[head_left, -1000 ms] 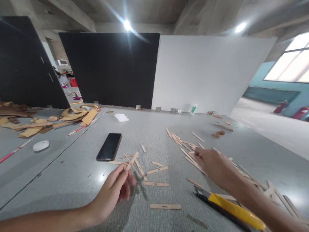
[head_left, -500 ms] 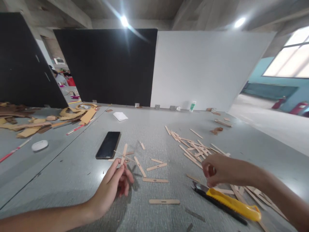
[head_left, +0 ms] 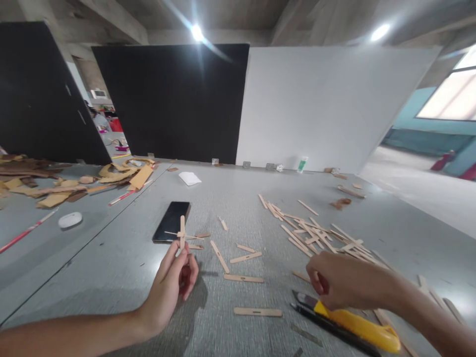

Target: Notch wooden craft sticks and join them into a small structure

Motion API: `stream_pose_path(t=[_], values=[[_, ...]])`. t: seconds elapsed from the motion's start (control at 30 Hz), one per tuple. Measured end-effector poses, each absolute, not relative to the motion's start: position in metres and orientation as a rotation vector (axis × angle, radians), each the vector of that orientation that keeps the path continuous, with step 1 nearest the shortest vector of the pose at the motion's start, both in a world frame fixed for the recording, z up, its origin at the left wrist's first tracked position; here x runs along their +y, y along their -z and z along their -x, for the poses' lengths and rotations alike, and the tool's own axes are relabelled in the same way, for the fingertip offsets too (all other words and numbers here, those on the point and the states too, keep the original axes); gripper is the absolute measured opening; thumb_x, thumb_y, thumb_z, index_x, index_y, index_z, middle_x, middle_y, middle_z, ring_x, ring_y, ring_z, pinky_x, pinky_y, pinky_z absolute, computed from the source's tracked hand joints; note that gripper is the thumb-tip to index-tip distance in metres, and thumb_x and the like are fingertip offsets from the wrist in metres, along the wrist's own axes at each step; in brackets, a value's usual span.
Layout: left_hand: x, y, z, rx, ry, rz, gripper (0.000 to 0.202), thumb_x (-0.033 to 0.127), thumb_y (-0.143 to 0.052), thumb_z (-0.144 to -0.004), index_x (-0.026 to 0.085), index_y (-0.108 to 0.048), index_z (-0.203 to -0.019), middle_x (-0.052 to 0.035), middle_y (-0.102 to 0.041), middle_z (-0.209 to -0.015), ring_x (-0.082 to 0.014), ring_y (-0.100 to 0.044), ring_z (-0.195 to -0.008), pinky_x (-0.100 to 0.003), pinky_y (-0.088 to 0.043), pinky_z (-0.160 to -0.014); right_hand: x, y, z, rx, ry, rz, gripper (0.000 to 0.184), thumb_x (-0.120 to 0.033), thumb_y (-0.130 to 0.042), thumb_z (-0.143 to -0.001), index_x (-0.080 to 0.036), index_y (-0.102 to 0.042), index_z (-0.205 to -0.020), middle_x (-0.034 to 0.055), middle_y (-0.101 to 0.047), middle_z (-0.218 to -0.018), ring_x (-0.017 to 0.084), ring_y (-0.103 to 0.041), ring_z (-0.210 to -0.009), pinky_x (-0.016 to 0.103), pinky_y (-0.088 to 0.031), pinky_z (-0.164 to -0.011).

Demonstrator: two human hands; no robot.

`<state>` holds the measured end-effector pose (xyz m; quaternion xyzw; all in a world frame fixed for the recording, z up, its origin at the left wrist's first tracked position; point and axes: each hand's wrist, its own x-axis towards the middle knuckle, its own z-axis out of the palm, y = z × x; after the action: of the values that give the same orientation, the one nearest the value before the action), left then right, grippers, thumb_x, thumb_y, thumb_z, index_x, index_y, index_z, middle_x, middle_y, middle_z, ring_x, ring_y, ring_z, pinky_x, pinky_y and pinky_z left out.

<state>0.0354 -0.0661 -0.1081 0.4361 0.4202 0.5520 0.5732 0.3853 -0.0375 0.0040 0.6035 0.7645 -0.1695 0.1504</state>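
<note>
Between the thumb and fingers of my left hand (head_left: 177, 277) is a small crossed piece made of wooden craft sticks (head_left: 182, 231), one stick upright and a thin one across it. My right hand (head_left: 330, 277) is curled down over the front part of a yellow-and-black cutter (head_left: 357, 327). Its fingertips are partly hidden, and the tool looks slightly blurred. Several slotted craft sticks (head_left: 258, 312) lie flat between my hands. Just beyond my right hand is a loose pile of plain craft sticks (head_left: 297, 228).
A black phone (head_left: 167, 225) lies behind my left hand, with a white earphone case (head_left: 70, 220) further left. Cardboard scraps (head_left: 122, 173) heap at the far left. Black (head_left: 171, 104) and white panels (head_left: 330, 104) stand along the back, near a small green-and-white bottle (head_left: 302, 164).
My left hand has drawn the crossed piece slightly left and turned it more upright. My right hand has closed over the cutter, which has shifted a little toward me.
</note>
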Motion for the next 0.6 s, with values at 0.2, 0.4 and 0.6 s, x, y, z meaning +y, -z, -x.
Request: stream_pose_path(t=[0.2,0.4,0.6], values=[[-0.063,0.111,-0.035,0.989,-1.336,-1.015,0.033,0.053,-0.054,-0.105,0.025,-0.046,-0.091,0.0077,-0.052,-0.064,-0.0081,-0.039,-0.047,-0.016,-0.034,-0.04,-0.052,-0.011,-0.375,2.15,0.561,-1.716,0.022,-0.015,-0.08,-0.059,-0.024,-0.073,-0.078,-0.0012,-0.077,-0.079,0.023,-0.069,-0.069,0.029,-0.03,-0.053],[-0.065,0.104,-0.034,0.986,-1.363,-1.021,0.032,0.052,-0.057,-0.104,0.024,-0.047,-0.091,0.0071,-0.053,-0.063,-0.0087,-0.039,-0.048,-0.015,-0.034,-0.04,-0.074,-0.001,-0.351,2.104,0.378,-1.724,0.038,-0.005,-0.083,-0.047,-0.022,-0.069,-0.078,0.0033,-0.074,-0.089,0.03,-0.07,-0.084,0.03,-0.028,-0.057],[-0.056,0.074,-0.022,0.972,-1.405,-1.044,0.023,0.045,-0.051,-0.105,0.025,-0.047,-0.095,0.0087,-0.049,-0.059,-0.0087,-0.037,-0.046,-0.015,-0.032,-0.041,-0.076,-0.001,-0.351,2.173,0.353,-1.63,0.027,-0.006,-0.064,-0.059,-0.021,-0.067,-0.082,0.0054,-0.072,-0.085,0.028,-0.069,-0.074,0.03,-0.026,-0.053]])
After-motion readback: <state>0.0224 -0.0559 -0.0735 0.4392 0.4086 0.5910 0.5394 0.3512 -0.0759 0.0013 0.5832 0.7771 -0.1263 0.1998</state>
